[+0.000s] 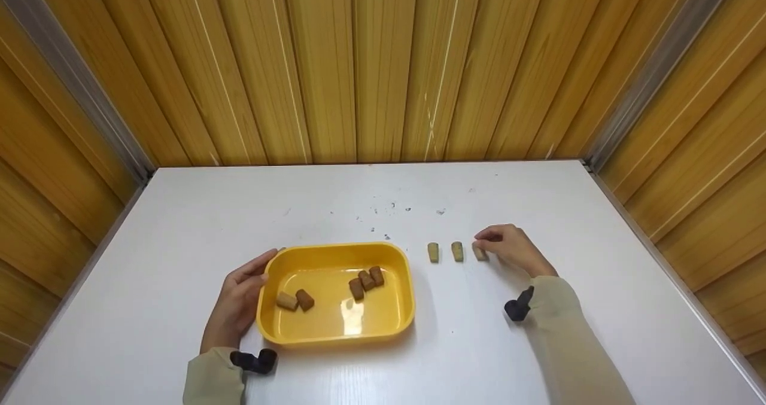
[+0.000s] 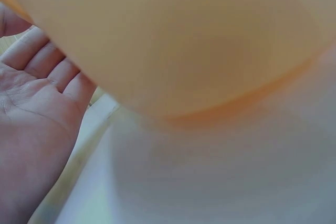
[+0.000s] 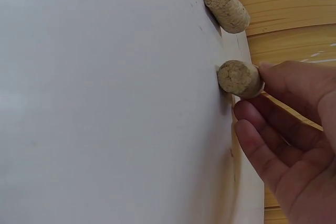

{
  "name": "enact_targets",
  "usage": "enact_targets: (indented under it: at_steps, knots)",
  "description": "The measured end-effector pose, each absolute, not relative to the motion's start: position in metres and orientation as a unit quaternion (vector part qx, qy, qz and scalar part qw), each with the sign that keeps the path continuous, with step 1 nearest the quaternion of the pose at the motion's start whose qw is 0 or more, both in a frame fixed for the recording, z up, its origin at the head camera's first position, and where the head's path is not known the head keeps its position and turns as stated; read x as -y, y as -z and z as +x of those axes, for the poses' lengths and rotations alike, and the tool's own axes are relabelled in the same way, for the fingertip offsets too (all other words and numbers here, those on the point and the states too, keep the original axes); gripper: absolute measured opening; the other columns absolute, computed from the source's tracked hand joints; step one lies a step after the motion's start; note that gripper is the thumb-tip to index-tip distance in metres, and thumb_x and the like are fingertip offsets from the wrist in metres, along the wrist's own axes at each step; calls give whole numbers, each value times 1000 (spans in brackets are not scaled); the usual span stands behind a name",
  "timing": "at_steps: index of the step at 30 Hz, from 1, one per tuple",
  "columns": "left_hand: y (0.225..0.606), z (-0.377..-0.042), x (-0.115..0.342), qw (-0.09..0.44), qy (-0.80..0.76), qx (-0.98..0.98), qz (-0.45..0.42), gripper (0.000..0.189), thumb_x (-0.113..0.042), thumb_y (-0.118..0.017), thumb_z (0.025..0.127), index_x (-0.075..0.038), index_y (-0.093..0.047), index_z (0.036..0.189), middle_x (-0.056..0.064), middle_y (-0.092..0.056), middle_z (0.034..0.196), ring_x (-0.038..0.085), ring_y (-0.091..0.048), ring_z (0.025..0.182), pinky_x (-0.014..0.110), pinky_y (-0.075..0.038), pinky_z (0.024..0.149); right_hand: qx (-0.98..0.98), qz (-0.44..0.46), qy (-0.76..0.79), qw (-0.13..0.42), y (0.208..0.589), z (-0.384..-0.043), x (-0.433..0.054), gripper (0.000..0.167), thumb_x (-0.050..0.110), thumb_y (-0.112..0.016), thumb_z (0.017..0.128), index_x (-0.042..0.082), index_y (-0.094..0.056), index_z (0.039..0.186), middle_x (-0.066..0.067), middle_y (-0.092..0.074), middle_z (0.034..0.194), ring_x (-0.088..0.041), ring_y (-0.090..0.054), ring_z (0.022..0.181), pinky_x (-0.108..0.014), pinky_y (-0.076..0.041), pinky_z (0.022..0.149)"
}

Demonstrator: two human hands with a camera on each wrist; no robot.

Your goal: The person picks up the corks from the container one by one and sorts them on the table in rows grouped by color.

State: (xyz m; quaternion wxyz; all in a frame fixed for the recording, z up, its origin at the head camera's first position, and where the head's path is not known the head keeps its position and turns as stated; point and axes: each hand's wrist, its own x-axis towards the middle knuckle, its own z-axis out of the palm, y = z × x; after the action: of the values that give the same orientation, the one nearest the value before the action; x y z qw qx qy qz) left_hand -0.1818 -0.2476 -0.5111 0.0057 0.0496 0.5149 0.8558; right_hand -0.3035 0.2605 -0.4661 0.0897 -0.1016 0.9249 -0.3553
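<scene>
My right hand [image 1: 514, 250] pinches a pale cork stopper [image 3: 239, 78] between thumb and fingertips, low over the white tabletop. Two more pale stoppers stand in a row to its left, the nearer [image 1: 457, 252] and the farther [image 1: 433, 252]. My left hand [image 1: 239, 300] rests against the outer left side of a yellow plastic tray [image 1: 335, 338], fingers reaching along its back left corner. Inside the tray, one pale cork stopper [image 1: 287, 301] lies beside a brown one [image 1: 304, 300]. Three brown stoppers [image 1: 366, 280] lie together toward its right side. Part of the left fingers is hidden behind the tray.
The white table [image 1: 197, 213] has dark scuff marks [image 1: 408, 209] behind the tray. Yellow wood-patterned panels [image 1: 383, 70] rise at its back and along both sides. Black wrist-worn devices show on the left cuff [image 1: 254, 362] and right cuff [image 1: 519, 304].
</scene>
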Motion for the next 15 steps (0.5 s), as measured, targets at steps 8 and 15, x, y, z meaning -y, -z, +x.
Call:
enact_targets:
  at_steps: [8, 15]
  knots:
    - [510, -182, 248, 9, -854, -518, 43, 46, 9, -42, 93, 9, -40, 139, 1, -64, 129, 15, -58, 123, 28, -46, 103, -924, -96, 355, 103, 463, -303, -261, 32, 27, -60, 93, 6, -66, 116, -15, -64, 121, -33, -55, 117, -50, -41, 105]
    - [510, -181, 247, 5, -853, -522, 30, 45, 9, -44, 92, 8, -42, 138, 1, -64, 128, 15, -59, 122, 27, -47, 102, -928, -90, 345, 108, 457, -305, -259, 32, 26, -58, 95, 5, -66, 118, -15, -64, 120, -32, -55, 116, -49, -43, 103]
